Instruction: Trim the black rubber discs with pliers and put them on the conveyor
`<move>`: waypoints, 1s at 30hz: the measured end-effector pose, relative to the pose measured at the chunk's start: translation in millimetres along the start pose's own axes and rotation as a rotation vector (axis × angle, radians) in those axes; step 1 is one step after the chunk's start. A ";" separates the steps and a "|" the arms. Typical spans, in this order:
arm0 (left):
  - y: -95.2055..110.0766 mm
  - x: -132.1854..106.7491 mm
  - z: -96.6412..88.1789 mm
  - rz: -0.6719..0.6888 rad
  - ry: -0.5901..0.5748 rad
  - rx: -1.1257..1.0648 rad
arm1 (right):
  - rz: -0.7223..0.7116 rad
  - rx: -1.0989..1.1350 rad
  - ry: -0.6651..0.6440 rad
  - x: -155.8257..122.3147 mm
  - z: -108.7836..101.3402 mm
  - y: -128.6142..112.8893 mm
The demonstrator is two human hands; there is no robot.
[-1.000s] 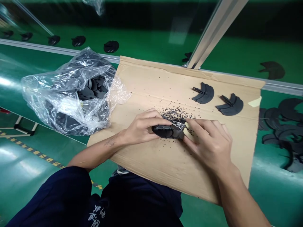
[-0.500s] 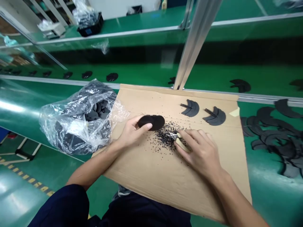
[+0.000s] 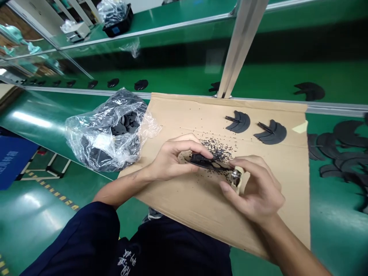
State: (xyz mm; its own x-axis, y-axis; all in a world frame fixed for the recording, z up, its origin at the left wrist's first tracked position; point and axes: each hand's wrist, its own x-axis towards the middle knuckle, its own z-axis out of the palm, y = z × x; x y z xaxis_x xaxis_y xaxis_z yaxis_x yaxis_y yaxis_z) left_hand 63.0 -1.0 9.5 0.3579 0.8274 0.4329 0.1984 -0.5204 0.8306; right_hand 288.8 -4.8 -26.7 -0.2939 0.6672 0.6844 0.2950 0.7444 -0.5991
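Observation:
My left hand (image 3: 169,161) is closed on a thin black plastic part (image 3: 211,164), tilted so its edge faces me. In my right hand (image 3: 260,188) is a small pair of nippers (image 3: 236,177) with cream handles and a metal head. Fingers of that hand also reach the right end of the black part; whether they touch it I cannot tell. Beneath both hands, tiny black scraps (image 3: 217,147) lie scattered over a cardboard sheet (image 3: 184,207). Farther back on the sheet rest two fan-shaped black parts, one (image 3: 241,122) left of the other (image 3: 273,133).
Left of the cardboard stands a clear plastic bag (image 3: 100,143) of black parts. Loose curved black parts (image 3: 345,153) are heaped on the green bench at right. A metal post (image 3: 243,50) rises behind the sheet, and more black parts (image 3: 141,84) line the bench beyond the rail.
The black part has turned from face-on to nearly edge-on and moved right. The nippers have turned in my right hand, and both hands have come together. The view has shifted slightly.

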 end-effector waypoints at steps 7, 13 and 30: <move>7.3 -2.8 -0.4 0.010 0.008 -0.050 | -0.039 0.003 0.013 -0.8 1.4 1.8; 7.6 -5.5 -0.6 0.020 0.008 -0.045 | -0.030 -0.015 0.018 -0.8 2.4 2.2; -32.3 31.4 -46.8 -0.039 -0.024 0.336 | 0.039 -0.034 -0.006 -1.0 3.1 1.3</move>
State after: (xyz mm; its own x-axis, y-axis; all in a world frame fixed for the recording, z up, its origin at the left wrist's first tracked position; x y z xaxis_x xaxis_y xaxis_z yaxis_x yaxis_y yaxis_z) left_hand 25.1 51.7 12.7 0.3647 0.8448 0.3916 0.5003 -0.5325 0.6827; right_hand 286.6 -4.5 -29.4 -0.2869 0.6960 0.6583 0.3368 0.7166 -0.6108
